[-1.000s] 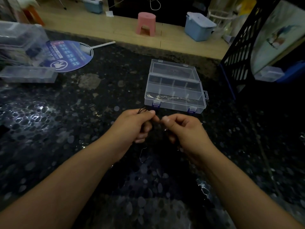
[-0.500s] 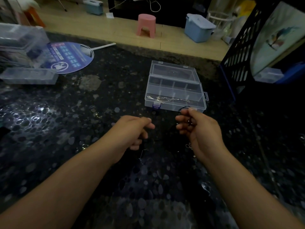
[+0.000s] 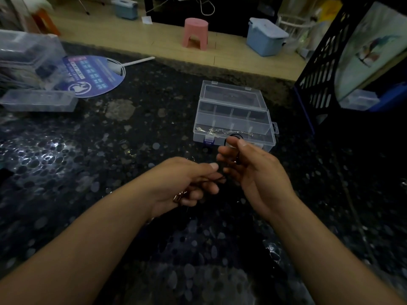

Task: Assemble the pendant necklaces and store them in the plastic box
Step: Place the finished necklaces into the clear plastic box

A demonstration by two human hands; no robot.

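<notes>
Hands first, from the head view, our only one: we see the left hand (image 3: 187, 181) held low over the dark speckled table (image 3: 88, 155), thumb pressed to curled fingers, pinching a thin black cord (image 3: 217, 178). A small coppery ring (image 3: 177, 198) glints under its lower fingers; we cannot tell what it is fixed to. Our right hand (image 3: 253, 170) sits just beside it, slightly higher, with thumb and forefinger nipped together on the cord's dark loop near the front wall of the plastic box (image 3: 234, 122); the other fingers are loosely spread. The two hands are close but not touching.

We find the plastic box just beyond the right hand, its lid standing open at the back. A silvery chain (image 3: 220, 131) lies in its long front compartment, and the smaller cells behind look dark.

Far left we note a blue round fan (image 3: 94, 75) and a long clear case (image 3: 38, 100).
</notes>
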